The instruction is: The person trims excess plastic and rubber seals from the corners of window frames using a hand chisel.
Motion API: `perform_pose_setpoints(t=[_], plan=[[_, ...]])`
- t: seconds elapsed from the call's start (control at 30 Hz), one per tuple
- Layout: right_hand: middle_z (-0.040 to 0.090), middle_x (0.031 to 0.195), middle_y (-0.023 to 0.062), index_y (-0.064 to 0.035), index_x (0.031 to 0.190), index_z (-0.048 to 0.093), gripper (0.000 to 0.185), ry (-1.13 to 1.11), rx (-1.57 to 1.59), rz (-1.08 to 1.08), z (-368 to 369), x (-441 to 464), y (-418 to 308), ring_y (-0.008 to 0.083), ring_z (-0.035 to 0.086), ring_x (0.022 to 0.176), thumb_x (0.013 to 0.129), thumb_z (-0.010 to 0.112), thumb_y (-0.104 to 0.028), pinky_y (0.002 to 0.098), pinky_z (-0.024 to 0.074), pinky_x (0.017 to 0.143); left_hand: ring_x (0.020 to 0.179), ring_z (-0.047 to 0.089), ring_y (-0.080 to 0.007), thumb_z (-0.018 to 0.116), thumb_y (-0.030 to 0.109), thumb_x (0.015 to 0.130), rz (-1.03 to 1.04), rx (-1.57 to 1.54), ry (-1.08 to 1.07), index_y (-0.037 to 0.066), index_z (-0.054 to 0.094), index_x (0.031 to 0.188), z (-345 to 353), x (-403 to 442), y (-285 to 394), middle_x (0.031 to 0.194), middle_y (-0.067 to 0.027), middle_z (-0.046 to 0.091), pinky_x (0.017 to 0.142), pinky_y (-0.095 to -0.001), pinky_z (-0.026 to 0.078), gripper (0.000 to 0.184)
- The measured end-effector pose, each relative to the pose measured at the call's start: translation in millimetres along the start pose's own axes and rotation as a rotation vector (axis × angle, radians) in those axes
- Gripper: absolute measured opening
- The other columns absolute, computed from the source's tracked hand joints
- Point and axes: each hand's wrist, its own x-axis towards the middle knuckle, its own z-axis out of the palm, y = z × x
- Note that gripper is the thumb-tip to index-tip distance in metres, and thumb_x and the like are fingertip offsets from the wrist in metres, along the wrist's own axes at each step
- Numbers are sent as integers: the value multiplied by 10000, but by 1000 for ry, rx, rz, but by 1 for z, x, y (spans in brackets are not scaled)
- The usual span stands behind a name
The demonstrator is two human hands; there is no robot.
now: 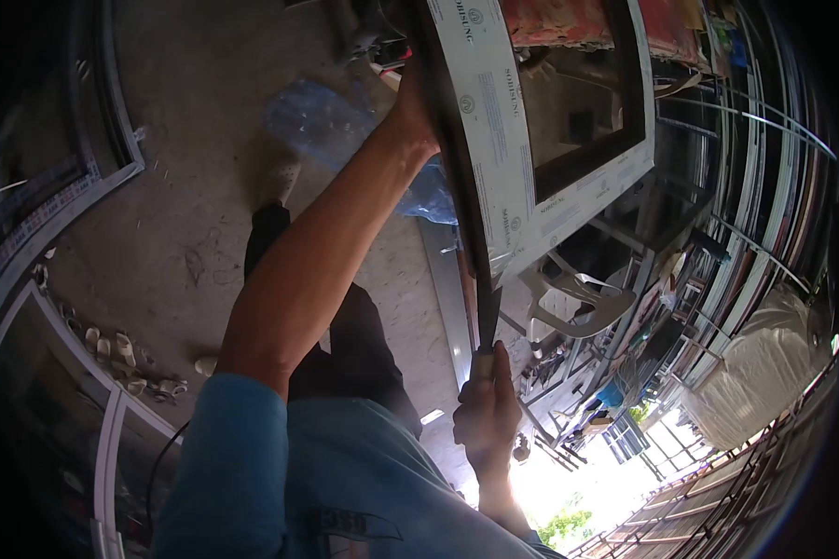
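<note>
A window frame (494, 121) covered in white printed film, with a dark outer edge, stands tilted in front of me at the upper middle. At its side edge is my left hand (419, 98), closed on the frame, its fingers mostly hidden behind the profile. Lower down, my right hand (488, 410) is wrapped round the handle of a flat, dark-bladed hand tool (488, 321). The blade points up at the frame's lower corner and appears to touch it. Whether it is a file or a knife I cannot make out.
A plastic chair (578, 303) stands beyond the frame. Long metal profiles (764, 186) are racked at the right, near a plastic-wrapped bundle (760, 368). Blue plastic sheeting (322, 121) lies on the floor. More frames (75, 191) and several shoes (121, 354) are at the left.
</note>
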Motion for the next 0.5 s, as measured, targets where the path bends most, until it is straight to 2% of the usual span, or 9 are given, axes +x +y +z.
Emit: perform_pose_setpoints(t=[0.13, 0.27, 0.33, 0.37, 0.43, 0.5], plan=[[537, 765, 31, -61, 1497, 333, 531, -3, -4, -94, 2, 11, 16, 68, 493, 525, 1017, 431, -267, 239, 419, 447, 748, 697, -195, 517, 506, 941, -29, -21, 44, 52, 657, 1072, 7, -2, 2, 905, -73, 687, 604, -347, 576, 493], [535, 765, 27, -33, 1491, 323, 544, -34, -54, -199, -8, 29, 39, 65, 495, 533, 1021, 435, -282, 231, 418, 446, 689, 688, -174, 536, 470, 939, 26, -20, 54, 50, 660, 1041, 6, -1, -1, 857, -67, 683, 550, -328, 564, 449], [538, 765, 30, -3, 1485, 313, 561, -72, -49, -378, -12, 34, 41, 63, 493, 542, 1023, 442, -293, 228, 420, 449, 638, 677, -164, 522, 436, 952, 20, -45, 39, 48, 662, 1016, 5, 1, -3, 807, -60, 672, 496, -308, 548, 417], [538, 765, 30, -3, 1485, 313, 561, -73, -53, -381, -13, 35, 41, 63, 493, 542, 1023, 442, -293, 228, 420, 449, 638, 677, -164, 522, 436, 952, 24, -47, 38, 48, 662, 1016, -5, 5, -4, 807, -60, 672, 496, -308, 548, 417], [541, 766, 33, 11, 1480, 312, 564, -104, 18, -307, -15, 37, 41, 61, 493, 549, 1022, 452, -286, 226, 420, 455, 960, 690, -291, 406, 528, 952, -12, -50, -274, 9, 568, 1267, -27, 11, -3, 1126, -164, 642, 697, -451, 614, 628], [542, 766, 35, 13, 1480, 311, 561, -110, 36, -321, -14, 39, 43, 62, 496, 551, 1022, 452, -280, 226, 421, 455, 937, 696, -295, 389, 532, 955, 15, -26, -237, 7, 568, 1266, -27, 10, -5, 1121, -167, 645, 695, -454, 615, 636]])
